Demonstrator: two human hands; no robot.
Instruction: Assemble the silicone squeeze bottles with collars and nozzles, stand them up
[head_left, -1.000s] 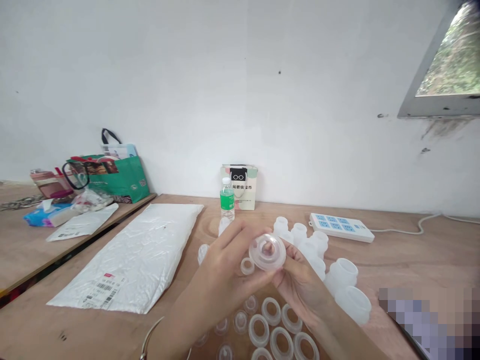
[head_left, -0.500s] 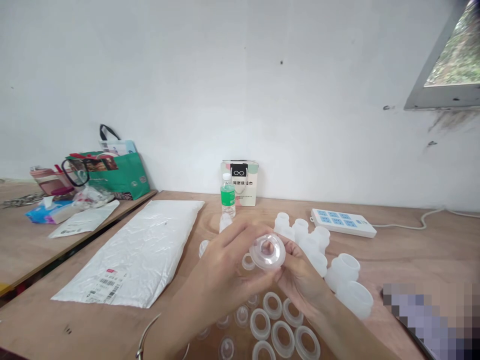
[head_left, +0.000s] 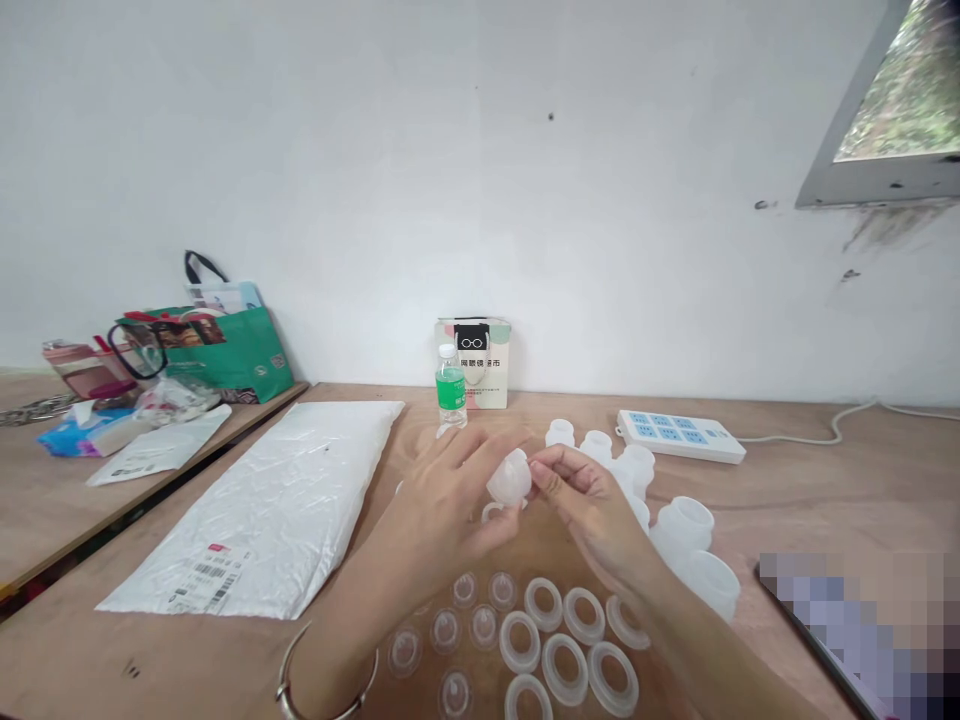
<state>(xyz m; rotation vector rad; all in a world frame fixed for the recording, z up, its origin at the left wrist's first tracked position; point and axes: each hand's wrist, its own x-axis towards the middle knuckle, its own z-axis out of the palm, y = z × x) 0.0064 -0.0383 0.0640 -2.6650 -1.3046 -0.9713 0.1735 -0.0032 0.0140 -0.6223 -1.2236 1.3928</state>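
Observation:
In front of me a small translucent, cup-shaped plastic piece (head_left: 509,479) is held between my hands, tilted on its side. My left hand (head_left: 439,495) curls around its left side, thumb below and fingers above. At its right edge my right hand (head_left: 589,495) pinches with thumb and forefinger. Below the hands, several flat translucent rings (head_left: 564,670) lie on the table. Several small clear domed pieces (head_left: 445,631) sit to the left of the rings. To the right of my right hand stand several frosted, wide-necked containers (head_left: 684,528), partly hidden by it.
A white mailing bag (head_left: 277,500) lies at left on the wooden table. Behind stand a green-labelled water bottle (head_left: 451,388) and a paper bag (head_left: 491,375). A power strip (head_left: 681,437) is at right, a phone-like dark-edged object (head_left: 817,640) nearer. Green bag (head_left: 225,355) far left.
The translucent piece has turned from facing me to lying on its side and moved slightly left. My right fingers now pinch its edge. The view has shifted slightly.

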